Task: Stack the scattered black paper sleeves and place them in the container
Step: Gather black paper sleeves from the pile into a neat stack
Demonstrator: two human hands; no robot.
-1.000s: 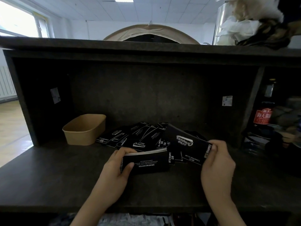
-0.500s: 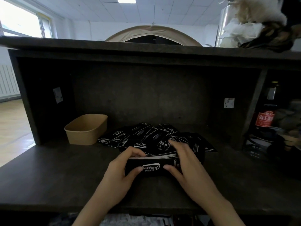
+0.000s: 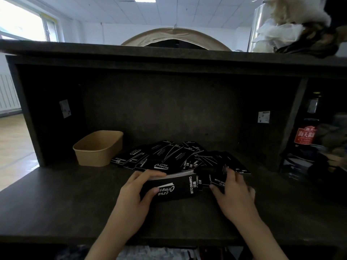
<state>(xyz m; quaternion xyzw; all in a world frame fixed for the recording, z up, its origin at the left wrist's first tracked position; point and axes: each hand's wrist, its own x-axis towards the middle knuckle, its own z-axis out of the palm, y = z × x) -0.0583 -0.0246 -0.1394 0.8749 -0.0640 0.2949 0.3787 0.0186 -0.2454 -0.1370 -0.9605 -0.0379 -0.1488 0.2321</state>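
Black sleeves (image 3: 169, 156) (white lettering) scattered.

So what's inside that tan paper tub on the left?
The tan tub shows only bare inner walls; no sleeves are visible in it. Its floor is hidden by the near rim. The stack sits in the left hand, the rest lie scattered beside it.

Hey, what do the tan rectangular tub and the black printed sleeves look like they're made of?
The tan rectangular tub looks like matte kraft paperboard: uniform brown, thin rolled rim, no shine. The black printed sleeves gripped by the left hand look like thin matte card with white lettering; pale layered edges show along the stack's top. Any coating can't be told.
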